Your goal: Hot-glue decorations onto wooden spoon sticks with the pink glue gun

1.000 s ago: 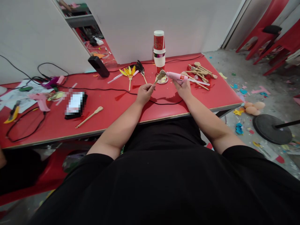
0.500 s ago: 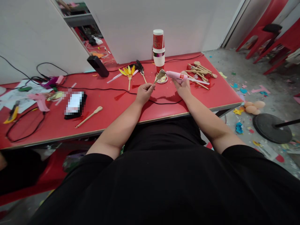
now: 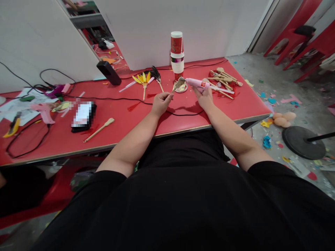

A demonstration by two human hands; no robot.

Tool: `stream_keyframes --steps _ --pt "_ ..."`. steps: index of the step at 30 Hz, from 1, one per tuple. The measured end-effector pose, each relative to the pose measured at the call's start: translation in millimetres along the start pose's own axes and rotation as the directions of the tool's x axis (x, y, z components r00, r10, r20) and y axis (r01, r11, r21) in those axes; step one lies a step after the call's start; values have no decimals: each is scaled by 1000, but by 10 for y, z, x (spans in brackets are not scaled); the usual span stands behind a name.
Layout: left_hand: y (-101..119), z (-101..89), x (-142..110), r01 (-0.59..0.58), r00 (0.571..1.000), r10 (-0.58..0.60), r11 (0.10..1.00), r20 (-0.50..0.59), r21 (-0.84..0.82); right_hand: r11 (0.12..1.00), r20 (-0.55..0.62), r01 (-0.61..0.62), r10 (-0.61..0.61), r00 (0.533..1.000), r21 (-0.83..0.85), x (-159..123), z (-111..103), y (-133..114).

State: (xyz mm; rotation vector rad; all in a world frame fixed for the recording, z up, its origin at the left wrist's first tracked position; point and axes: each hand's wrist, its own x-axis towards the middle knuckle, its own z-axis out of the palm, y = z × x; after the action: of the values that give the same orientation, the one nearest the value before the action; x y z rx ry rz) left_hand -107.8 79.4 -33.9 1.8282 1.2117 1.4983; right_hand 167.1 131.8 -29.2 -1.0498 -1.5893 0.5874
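Note:
Pinched in my left hand (image 3: 162, 103) is the thin handle of a small wooden paddle-shaped stick (image 3: 179, 84), its flat end tilted up and away from me. My right hand (image 3: 204, 99) is wrapped round a pink hot glue gun (image 3: 196, 83), with a clear glue stick (image 3: 222, 90) poking out of its back. The gun's nozzle points left and is right by the paddle's flat end; whether they touch I cannot tell. Behind and below them lies a small round dish (image 3: 181, 88) with pale bits in it. A black cord runs under my hands.
Stacked paper cups (image 3: 177, 52) stand at the back. More wooden sticks (image 3: 225, 81) are heaped at right. Yellow feathers (image 3: 142, 78) on a stick, a lone wooden stick (image 3: 99, 130), a phone (image 3: 83, 115), a second pink glue gun (image 3: 45, 112) and a yellow cutter (image 3: 13, 126) lie leftward.
Hardly anything differs. The paddle's flat end and the glue gun have shifted very slightly upward, and both hands keep their grip.

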Motion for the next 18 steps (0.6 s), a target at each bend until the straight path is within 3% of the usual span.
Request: stream_keyframes --steps 12,18 --pt "75 2 -16 12 1000 -12 1000 10 4 1000 -17 -5 5 1000 -29 -34 -23 -63" --pt "97 10 -42 15 1000 -15 1000 25 -1 1000 44 3 -3 999 11 -15 -61 -148"
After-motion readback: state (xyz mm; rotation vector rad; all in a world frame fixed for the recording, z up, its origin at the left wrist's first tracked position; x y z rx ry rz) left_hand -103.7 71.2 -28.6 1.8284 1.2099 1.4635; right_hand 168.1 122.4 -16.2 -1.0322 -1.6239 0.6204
